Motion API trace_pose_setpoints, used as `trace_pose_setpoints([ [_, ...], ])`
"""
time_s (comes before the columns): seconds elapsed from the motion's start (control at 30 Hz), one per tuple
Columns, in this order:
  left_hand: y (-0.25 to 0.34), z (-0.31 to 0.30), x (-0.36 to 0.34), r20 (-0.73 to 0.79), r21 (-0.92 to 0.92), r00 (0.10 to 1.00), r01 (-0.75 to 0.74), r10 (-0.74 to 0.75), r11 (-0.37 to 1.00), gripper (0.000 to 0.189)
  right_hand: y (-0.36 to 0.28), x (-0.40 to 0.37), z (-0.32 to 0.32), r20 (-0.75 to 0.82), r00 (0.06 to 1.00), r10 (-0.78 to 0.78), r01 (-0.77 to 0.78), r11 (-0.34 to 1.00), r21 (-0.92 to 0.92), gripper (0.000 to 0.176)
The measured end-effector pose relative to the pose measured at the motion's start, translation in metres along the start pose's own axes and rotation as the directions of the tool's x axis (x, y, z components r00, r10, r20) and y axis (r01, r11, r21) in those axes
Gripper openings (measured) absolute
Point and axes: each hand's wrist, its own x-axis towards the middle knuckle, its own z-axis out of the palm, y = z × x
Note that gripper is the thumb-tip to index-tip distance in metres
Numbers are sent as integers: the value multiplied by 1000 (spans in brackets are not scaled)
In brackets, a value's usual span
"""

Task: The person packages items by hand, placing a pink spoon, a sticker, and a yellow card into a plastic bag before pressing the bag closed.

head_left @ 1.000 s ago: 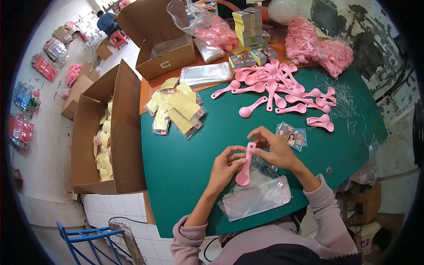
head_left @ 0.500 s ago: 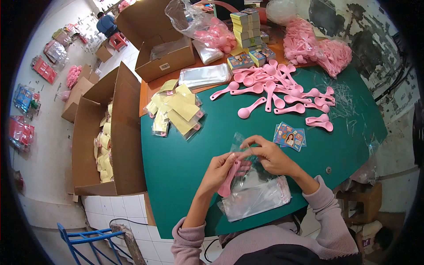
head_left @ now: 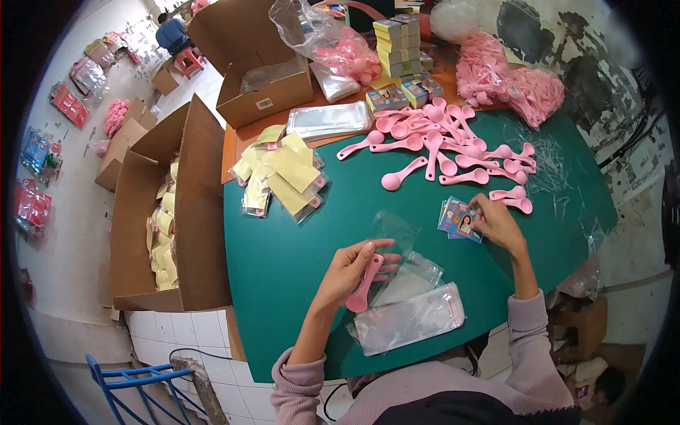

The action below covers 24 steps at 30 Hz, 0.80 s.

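Note:
In my left hand is a pink measuring spoon, handle up, pinned against the fingers by the thumb. A clear plastic bag spreads out behind those fingertips. My right hand has its fingers closed on the edge of a small stack of printed cards on the table. More clear bags lie in a pile just in front of my body. Many loose pink spoons are heaped beyond the cards.
Filled packets with yellow cards lie at the table's left, beside a tall cardboard box of similar packets. Banded card stacks, bags of pink spoons and an open box stand at the back. A person sits far off.
My right hand has left the clear bag near my left hand and moved right to the printed cards. My left hand still holds the pink spoon in about the same place.

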Motion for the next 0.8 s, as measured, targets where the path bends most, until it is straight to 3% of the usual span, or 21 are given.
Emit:
trace_pose_setpoints([
  [0.1, -6, -1, 3, 62, 73, 993, -102, 98, 992, 38, 3, 0, 2, 71, 997, 21, -20, 1000, -21, 30],
  [0.13, -6, 0, 3, 62, 76, 993, -105, 101, 992, 38, 3, -2, 4, -109, 974, -199, 182, 971, -153, 30],
  [0.17, -7, 1, 3, 59, 108, 990, -130, 125, 986, 38, 2, -3, 5, -250, 870, -425, 343, 885, -314, 29],
  [0.2, -6, 2, 3, 55, 139, 987, -155, 149, 978, 38, 1, -1, 5, -252, 867, -429, 345, 884, -315, 29],
  [0.27, -4, 4, 3, 53, 126, 986, -164, 158, 978, 38, 0, 1, 5, -211, 941, -265, 270, 963, -6, 26],
  [0.37, 1, 5, 4, 47, 113, 988, -152, 147, 982, 37, 2, 3, 4, -176, 969, -175, 173, 984, -27, 27],
  [0.5, 4, 3, 7, 61, 95, 992, -116, 110, 989, 37, -26, -3, -3, -201, 946, -254, 241, 967, -87, 25],
  [0.57, 4, 4, 11, 83, 112, 990, -124, 115, 986, 37, -58, -8, -10, -61, 956, -289, 290, 884, 367, 21],
  [0.73, 19, 7, 12, 102, 186, 988, -136, 119, 973, 36, -103, 6, -16, -68, 920, -386, 383, 846, 371, 21],
  [0.8, 20, 2, 15, 47, 254, 993, -117, 109, 960, 35, -111, 14, -16, 16, 787, -617, 606, 777, 171, 22],
])
